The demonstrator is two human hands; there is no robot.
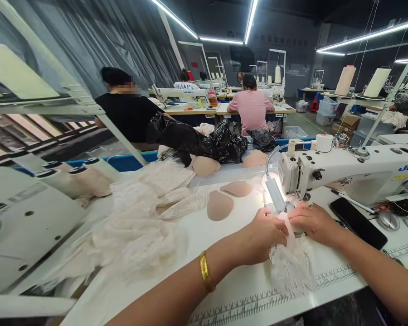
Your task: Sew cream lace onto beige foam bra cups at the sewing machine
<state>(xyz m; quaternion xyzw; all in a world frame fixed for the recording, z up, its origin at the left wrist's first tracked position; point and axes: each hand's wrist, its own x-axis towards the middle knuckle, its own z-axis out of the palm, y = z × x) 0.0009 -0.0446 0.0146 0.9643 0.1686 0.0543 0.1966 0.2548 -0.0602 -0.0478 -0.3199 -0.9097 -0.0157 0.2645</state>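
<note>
A white sewing machine stands at the right, its small lamp lighting the needle area. Just in front of the needle, my left hand has its fingers closed on pale lace fabric. My right hand presses its fingers together on the same fabric from the right, close to the presser foot. The fabric's lacy end hangs toward the table's front edge. Two beige foam cups lie left of the machine.
A heap of cream lace fabric covers the left of the table. Black plastic bags lie behind. A black phone and a metal dish lie right of my hands. Thread cones stand at left. Other people sit farther back.
</note>
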